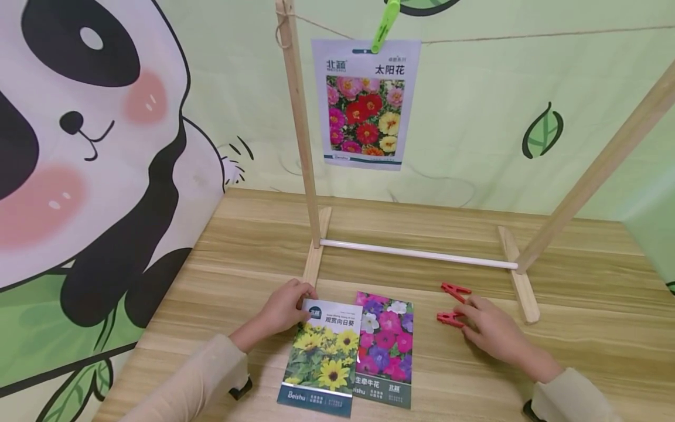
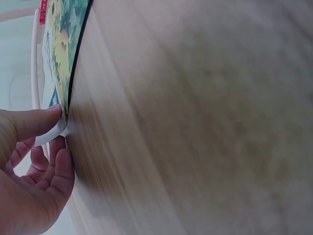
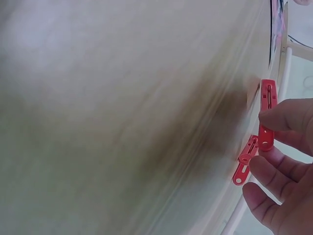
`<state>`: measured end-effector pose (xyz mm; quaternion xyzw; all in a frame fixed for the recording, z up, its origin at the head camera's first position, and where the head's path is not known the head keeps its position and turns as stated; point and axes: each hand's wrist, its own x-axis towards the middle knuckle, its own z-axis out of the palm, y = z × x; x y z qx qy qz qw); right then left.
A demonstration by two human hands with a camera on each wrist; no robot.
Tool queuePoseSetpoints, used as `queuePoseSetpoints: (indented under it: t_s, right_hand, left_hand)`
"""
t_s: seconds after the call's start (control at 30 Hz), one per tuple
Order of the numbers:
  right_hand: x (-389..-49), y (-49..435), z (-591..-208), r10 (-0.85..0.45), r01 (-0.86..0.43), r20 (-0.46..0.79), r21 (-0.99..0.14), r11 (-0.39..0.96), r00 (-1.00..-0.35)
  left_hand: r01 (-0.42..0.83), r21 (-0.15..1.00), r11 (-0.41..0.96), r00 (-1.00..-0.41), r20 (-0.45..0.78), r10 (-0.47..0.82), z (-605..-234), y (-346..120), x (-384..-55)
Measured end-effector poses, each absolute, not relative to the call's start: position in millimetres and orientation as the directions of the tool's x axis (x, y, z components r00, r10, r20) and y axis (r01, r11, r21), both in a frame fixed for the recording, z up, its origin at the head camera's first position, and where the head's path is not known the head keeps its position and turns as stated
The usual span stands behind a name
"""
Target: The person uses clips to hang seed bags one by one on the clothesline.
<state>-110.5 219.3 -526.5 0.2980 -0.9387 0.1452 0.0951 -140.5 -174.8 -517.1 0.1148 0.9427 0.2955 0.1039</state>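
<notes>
My left hand (image 1: 285, 309) pinches the top left corner of a seed packet with yellow sunflowers (image 1: 327, 357). In the left wrist view the thumb lies over that corner (image 2: 61, 93) and the other fingers curl beneath it. The sunflower packet overlaps a second seed packet with pink and purple flowers (image 1: 387, 346). On the right, a red clothespin (image 1: 448, 318) is pinched between thumb and finger of my right hand (image 1: 493, 331). Another red clothespin (image 1: 456, 290) lies on the table just beyond it, close to the fingers in the right wrist view.
A wooden post (image 1: 297, 117) on the left and a slanting post (image 1: 596, 170) on the right carry a string (image 1: 485, 38). A green clothespin (image 1: 386, 26) holds a flower seed packet (image 1: 364, 117) there. A white rod (image 1: 416, 253) joins the wooden feet. Behind is a panda-print backdrop.
</notes>
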Motion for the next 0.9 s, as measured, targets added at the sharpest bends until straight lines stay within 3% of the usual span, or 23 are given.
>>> queuePoseSetpoints:
  t_s: [0.9]
  right_hand:
    - [-119.9, 220.5, -517.3, -0.514, -0.612, 0.391, -0.184, 0.769, -0.763]
  left_hand:
    - [0.162, 0.612, 0.774, -0.950, -0.114, 0.289, -518.6, -179.3, -141.5]
